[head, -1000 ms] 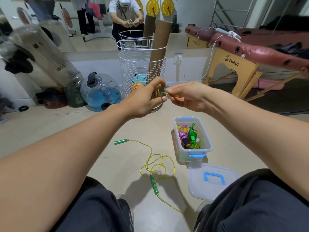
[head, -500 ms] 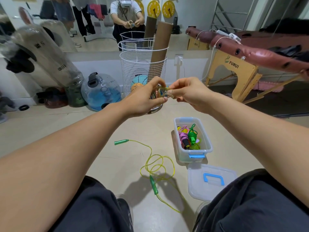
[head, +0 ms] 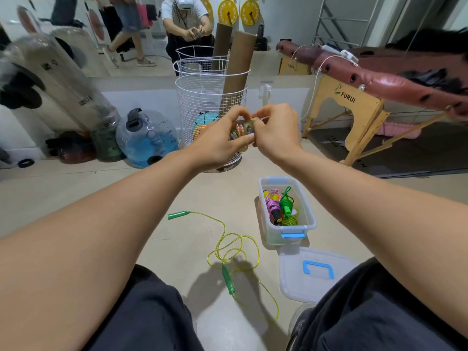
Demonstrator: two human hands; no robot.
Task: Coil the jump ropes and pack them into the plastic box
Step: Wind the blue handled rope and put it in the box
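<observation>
Held up in front of me is a small coiled jump rope bundle (head: 242,129), translucent with coloured bits. My left hand (head: 220,143) grips it from the left and below; my right hand (head: 274,131) pinches its right end. On the floor lies a loose yellow-green jump rope (head: 234,250) with green handles, uncoiled. To its right stands the open clear plastic box (head: 309,224) with blue latch, holding a pink coiled rope (head: 272,205) and a green coiled rope (head: 287,206).
The box's clear lid (head: 316,272) with blue handle lies on the floor by my right knee. A white wire basket (head: 210,107) with cardboard tubes stands behind my hands. A blue water jug (head: 147,140) is left of it, a wooden-legged massage table (head: 354,107) to the right.
My right hand has closed in against my left, both now tight on the bundle. The view has shifted slightly; the floor rope and box have not moved.
</observation>
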